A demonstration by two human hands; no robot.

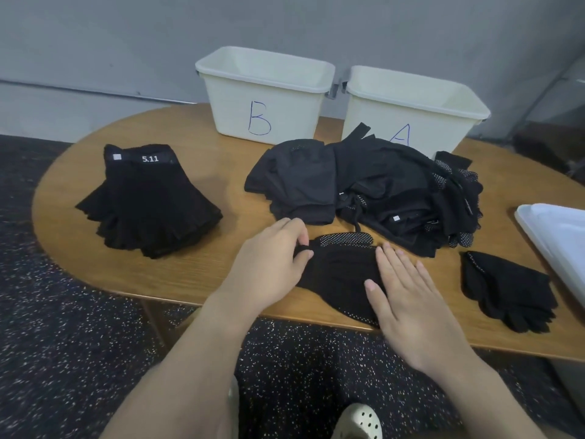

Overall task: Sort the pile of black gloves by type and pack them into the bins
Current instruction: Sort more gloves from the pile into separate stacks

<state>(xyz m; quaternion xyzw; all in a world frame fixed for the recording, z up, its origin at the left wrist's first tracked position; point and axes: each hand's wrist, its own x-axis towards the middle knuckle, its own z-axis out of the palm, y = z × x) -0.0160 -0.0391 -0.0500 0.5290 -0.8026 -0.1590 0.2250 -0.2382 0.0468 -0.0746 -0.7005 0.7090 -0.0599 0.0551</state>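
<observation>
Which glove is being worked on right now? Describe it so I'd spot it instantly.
Start at the wooden table and go to its near edge, in front of the big unsorted pile. The glove lies flat there, under both hands. Unlike the stacked gloves nearby, it lies apart and shows white grip dots.

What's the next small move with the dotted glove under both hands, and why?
Probably lift the dotted glove and set it on the small stack to the right, which seems to show the same dots along one edge. The left hand already pinches its edge, the right hand lies flat on it, and the unsorted pile still waits in front of bin A.
</observation>
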